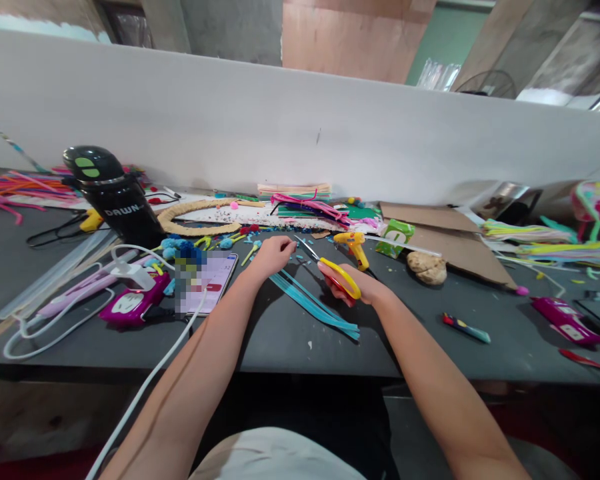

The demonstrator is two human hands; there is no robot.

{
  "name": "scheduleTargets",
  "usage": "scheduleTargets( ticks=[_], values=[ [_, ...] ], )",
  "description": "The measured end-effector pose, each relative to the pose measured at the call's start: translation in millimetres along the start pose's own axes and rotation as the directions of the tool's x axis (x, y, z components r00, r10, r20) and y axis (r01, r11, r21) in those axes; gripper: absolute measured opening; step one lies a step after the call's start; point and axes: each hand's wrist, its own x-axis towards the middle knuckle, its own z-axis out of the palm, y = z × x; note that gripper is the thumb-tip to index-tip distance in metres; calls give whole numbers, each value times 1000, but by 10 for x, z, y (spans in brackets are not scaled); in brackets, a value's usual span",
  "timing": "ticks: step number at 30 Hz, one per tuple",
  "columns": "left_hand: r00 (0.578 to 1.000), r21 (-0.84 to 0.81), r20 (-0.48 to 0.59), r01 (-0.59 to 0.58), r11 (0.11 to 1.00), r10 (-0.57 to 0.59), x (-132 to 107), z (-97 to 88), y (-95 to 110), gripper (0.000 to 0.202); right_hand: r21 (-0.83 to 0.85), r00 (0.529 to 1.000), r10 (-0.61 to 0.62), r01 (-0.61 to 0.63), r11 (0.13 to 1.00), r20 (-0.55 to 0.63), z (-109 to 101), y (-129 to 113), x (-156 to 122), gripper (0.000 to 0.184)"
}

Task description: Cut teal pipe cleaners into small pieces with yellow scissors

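Observation:
My left hand (275,255) is closed, its fingers curled together above the table. Light-blue pipe cleaners (320,308) run out from under this hand toward the front right; their far ends are hidden by it. In my right hand (341,283) are scissors (353,283) with yellow and red handles. The scissor blades are narrow and point up and left toward the left fingertips, apart from them. Small blue snippets (301,256) lie scattered around the blade tips.
A yellow glue gun (353,248) lies behind the right hand, beside a green packet (396,237) and cardboard (440,233). At left are a phone (215,283), a purple power strip (136,303) with white cables, and a black bottle (115,200). A utility knife (466,328) lies at right.

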Motion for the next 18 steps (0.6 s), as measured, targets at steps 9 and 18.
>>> scheduleTargets(
  ticks=[9,18],
  values=[
    [999,-8,17,-26,1000,27,27,19,-45,34,0,1000,-19,19,1000,5,0,39,12,58],
    [999,-2,31,25,1000,-25,31,32,-67,38,8,1000,1,-1,1000,8,-27,48,46,57]
  ],
)
